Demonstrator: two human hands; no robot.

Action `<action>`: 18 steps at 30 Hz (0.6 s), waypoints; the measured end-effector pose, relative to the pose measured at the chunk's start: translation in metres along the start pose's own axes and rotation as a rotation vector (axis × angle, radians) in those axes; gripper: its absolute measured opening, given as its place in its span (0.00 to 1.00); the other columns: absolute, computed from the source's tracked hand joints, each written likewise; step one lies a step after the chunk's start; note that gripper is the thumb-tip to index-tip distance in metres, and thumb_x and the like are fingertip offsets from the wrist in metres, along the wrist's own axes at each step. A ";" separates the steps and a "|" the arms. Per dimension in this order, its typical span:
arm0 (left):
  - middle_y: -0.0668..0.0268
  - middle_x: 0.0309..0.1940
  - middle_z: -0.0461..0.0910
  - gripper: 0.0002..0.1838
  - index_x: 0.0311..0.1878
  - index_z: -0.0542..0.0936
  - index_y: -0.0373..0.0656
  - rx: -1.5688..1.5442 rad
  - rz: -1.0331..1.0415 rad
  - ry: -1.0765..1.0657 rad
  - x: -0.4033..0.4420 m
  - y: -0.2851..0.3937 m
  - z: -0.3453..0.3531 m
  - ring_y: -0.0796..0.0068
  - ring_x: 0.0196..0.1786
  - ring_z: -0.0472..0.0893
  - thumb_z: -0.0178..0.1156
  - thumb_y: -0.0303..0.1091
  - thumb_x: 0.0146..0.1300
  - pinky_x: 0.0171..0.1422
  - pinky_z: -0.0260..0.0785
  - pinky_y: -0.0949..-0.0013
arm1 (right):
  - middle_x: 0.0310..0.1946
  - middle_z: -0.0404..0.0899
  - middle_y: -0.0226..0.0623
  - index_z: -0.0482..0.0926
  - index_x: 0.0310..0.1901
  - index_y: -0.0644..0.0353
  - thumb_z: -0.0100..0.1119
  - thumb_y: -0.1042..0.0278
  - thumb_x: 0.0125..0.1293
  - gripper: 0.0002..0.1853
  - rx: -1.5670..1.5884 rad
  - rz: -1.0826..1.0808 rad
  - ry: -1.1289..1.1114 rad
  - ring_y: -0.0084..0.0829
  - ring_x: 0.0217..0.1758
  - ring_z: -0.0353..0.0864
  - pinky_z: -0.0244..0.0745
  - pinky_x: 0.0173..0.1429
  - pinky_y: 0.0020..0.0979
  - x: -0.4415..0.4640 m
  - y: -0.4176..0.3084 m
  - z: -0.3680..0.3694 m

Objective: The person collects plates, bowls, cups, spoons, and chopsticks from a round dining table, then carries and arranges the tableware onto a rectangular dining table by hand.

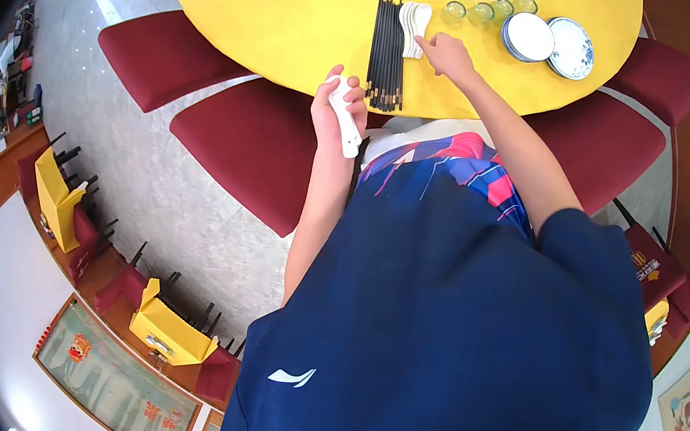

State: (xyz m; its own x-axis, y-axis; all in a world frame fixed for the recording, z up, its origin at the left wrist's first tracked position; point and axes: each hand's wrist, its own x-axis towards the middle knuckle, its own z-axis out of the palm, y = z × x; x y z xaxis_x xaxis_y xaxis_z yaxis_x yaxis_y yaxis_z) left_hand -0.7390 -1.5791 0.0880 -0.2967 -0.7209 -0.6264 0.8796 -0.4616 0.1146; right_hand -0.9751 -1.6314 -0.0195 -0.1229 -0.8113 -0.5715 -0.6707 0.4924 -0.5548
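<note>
Head view: left fingers (356, 107) grip a glossy white spoon stack (342, 113); can't tell if right fingers (428, 47) pinch those nested white spoons (414, 22), but a nudge could scatter 'em.

**Maroon chairs (246, 147) crowding in!**

They're hugging the near edge of the round yellow table (291, 19)! Grey floor (187, 235) is gleaming beneath, yellow-covered tables (186, 349) are standing well apart, a framed panel (115, 372) is lining the white wall (16, 261).

Chopsticks (387, 57) on table (283, 18), spoons (414, 30) beside them, plates (528, 37) farther right
</note>
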 end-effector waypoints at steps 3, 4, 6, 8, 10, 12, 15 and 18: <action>0.57 0.40 0.72 0.16 0.56 0.68 0.46 -0.049 -0.058 0.005 -0.005 -0.004 -0.003 0.78 0.30 0.74 0.54 0.32 0.65 0.22 0.67 0.81 | 0.17 0.81 0.45 0.81 0.25 0.65 0.55 0.44 0.65 0.28 0.024 0.046 -0.105 0.35 0.24 0.85 0.79 0.40 0.36 0.035 0.028 0.026; 0.56 0.43 0.73 0.15 0.54 0.69 0.46 -0.064 -0.084 0.011 -0.007 -0.006 -0.004 0.78 0.32 0.76 0.55 0.34 0.66 0.22 0.68 0.81 | 0.17 0.81 0.45 0.81 0.25 0.65 0.55 0.44 0.65 0.28 0.021 0.043 -0.109 0.35 0.24 0.85 0.79 0.40 0.36 0.037 0.029 0.033; 0.55 0.45 0.74 0.14 0.53 0.68 0.47 -0.051 -0.067 0.052 -0.010 -0.011 -0.003 0.77 0.32 0.78 0.55 0.37 0.67 0.22 0.70 0.81 | 0.19 0.82 0.46 0.81 0.24 0.66 0.56 0.45 0.65 0.27 0.160 0.029 -0.051 0.36 0.25 0.86 0.80 0.40 0.35 0.039 0.031 0.049; 0.54 0.46 0.76 0.14 0.52 0.68 0.48 -0.026 -0.060 0.068 -0.010 -0.013 -0.007 0.75 0.36 0.81 0.56 0.39 0.69 0.26 0.77 0.78 | 0.20 0.82 0.45 0.81 0.26 0.66 0.57 0.47 0.65 0.25 0.199 0.049 -0.045 0.36 0.25 0.86 0.80 0.39 0.34 0.041 0.035 0.057; 0.55 0.45 0.77 0.14 0.52 0.68 0.47 -0.004 -0.043 0.131 -0.013 -0.014 -0.004 0.74 0.36 0.82 0.57 0.40 0.68 0.28 0.78 0.78 | 0.21 0.82 0.44 0.80 0.27 0.67 0.58 0.49 0.64 0.24 0.246 0.072 -0.033 0.35 0.25 0.86 0.80 0.37 0.33 0.039 0.035 0.059; 0.56 0.44 0.77 0.17 0.52 0.68 0.45 0.050 -0.007 0.218 -0.014 -0.012 -0.007 0.71 0.39 0.83 0.59 0.42 0.68 0.35 0.81 0.74 | 0.23 0.83 0.40 0.80 0.32 0.67 0.62 0.51 0.63 0.21 0.385 0.103 0.037 0.31 0.25 0.86 0.79 0.32 0.29 0.031 0.037 0.057; 0.55 0.45 0.76 0.18 0.53 0.68 0.43 0.167 0.118 0.268 -0.011 -0.011 -0.017 0.69 0.45 0.83 0.58 0.43 0.69 0.45 0.82 0.71 | 0.24 0.82 0.37 0.79 0.35 0.66 0.64 0.55 0.63 0.17 0.672 0.072 -0.049 0.26 0.24 0.84 0.77 0.28 0.25 0.007 0.037 0.046; 0.52 0.50 0.73 0.20 0.54 0.65 0.41 0.304 0.193 0.237 -0.006 -0.015 -0.021 0.62 0.55 0.79 0.56 0.45 0.70 0.56 0.78 0.61 | 0.24 0.82 0.37 0.79 0.35 0.65 0.63 0.56 0.64 0.17 0.816 -0.040 -0.189 0.25 0.23 0.83 0.75 0.26 0.24 -0.053 0.006 0.022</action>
State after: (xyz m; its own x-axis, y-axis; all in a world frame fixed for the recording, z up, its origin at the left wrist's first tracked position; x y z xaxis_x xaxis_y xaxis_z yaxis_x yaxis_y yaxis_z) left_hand -0.7426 -1.5575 0.0737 -0.0125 -0.6863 -0.7272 0.7505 -0.4870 0.4467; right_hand -0.9568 -1.5782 -0.0057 0.0634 -0.8025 -0.5933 0.0773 0.5967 -0.7987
